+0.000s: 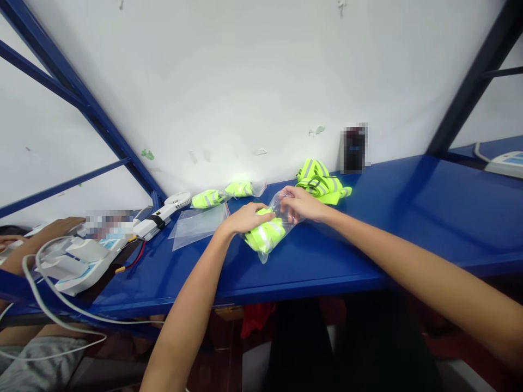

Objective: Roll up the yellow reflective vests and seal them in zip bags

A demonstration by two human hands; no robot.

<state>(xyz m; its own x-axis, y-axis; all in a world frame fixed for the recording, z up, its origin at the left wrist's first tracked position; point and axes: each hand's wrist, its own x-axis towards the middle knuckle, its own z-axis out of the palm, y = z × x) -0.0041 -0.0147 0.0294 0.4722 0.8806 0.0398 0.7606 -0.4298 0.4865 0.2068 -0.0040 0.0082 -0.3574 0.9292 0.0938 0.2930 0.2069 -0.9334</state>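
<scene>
A clear plastic bag (267,237) holding a folded neon-yellow reflective vest lies on the blue table (408,218). My left hand (245,218) rests closed on the bag's left side, pressing the vest. My right hand (300,204) pinches the bag's open upper end. A loose pile of neon-yellow vests (321,182) lies just behind my right hand. Two bagged vests (223,193) sit further back on the left. Empty clear bags (198,223) lie flat to the left of my left hand.
A white hand-held fan (163,212) and a white device with cables (77,261) sit at the left, where another person's arm (36,239) reaches. A dark object (353,147) stands against the white wall. Blue shelf struts rise on both sides.
</scene>
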